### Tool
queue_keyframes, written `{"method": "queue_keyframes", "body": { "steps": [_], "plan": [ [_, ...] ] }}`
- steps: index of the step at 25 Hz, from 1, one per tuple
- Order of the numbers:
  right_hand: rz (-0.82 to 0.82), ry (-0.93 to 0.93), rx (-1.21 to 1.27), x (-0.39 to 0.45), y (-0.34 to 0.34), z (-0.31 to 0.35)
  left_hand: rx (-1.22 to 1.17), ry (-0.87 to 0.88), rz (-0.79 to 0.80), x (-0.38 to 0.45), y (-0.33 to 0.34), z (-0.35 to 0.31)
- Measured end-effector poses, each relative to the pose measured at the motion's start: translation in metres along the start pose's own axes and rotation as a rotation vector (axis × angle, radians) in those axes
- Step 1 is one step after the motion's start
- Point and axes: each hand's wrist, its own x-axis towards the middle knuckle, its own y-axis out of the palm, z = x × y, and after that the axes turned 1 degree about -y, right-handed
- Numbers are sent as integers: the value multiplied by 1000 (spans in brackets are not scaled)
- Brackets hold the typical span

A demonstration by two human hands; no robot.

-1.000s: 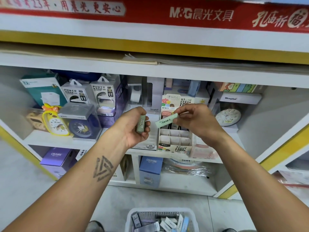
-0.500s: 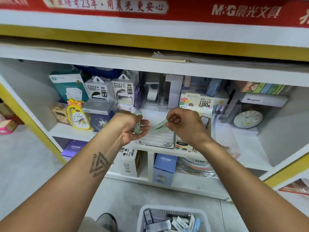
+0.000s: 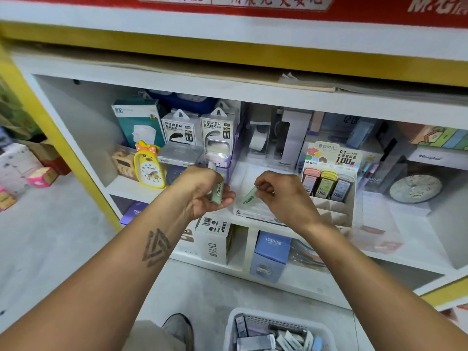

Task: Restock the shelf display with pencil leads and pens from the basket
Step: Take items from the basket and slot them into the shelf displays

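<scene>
I am holding one green lead case [image 3: 217, 193] in my left hand [image 3: 205, 196] and pinching another [image 3: 249, 196] with my right hand [image 3: 281, 196], near the display box [image 3: 329, 178] on my right. A loose pinch could be dropping it toward the basket [image 3: 273, 333].

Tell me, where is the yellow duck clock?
In the head view, the yellow duck clock stands on the left of the shelf, below the power bank boxes.

left hand [image 3: 202, 191] gripping, right hand [image 3: 283, 196] pinching
</scene>
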Motion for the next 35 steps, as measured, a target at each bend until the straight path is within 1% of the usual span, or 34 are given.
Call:
{"method": "queue_keyframes", "body": {
  "steps": [4,7,9,11,13,14,15,17,18,20,22,24,28,30,32,33,35],
  "plan": [
    [-10,9,-6,3,5,2,-47,-6,13,-4,0,-1],
    [11,-15,-36,5,7,5,-64,-7,20,-4,-2,-2],
    [60,-72,-87,6,7,6,-54,-13,28,-5,-4,-1],
    [154,-135,-155,6,10,9,-39,-17,39,-6,-4,-1],
    [220,-147,-200,4,14,11,-34,-19,54,-5,-4,0],
    [209,-122,-184,4,14,13,-31,-21,65,-4,-4,1],
    [171,-78,-113,4,12,16,-24,-27,81,-3,-4,2],
    [122,20,164,6,4,22,9,-46,125,-5,-1,2],
    [141,32,312,6,0,25,26,-55,152,-7,1,1],
    [195,19,516,5,-6,30,39,-70,197,-9,4,1],
    [188,38,635,3,-11,31,48,-82,229,-10,7,1],
    [144,51,669,2,-18,29,72,-79,210,-10,8,1],
    [0,97,633,6,-27,19,65,-19,3,-5,5,0],
    [-99,125,588,8,-26,13,52,-16,-34,-3,4,-1],
    [-173,115,455,9,-20,7,15,-25,-31,-2,4,-2],
    [-172,97,351,9,-16,4,-10,-21,-28,-2,4,-3],
    [-107,58,152,7,-6,1,-45,-10,-26,-1,3,-4]
  ]
}}
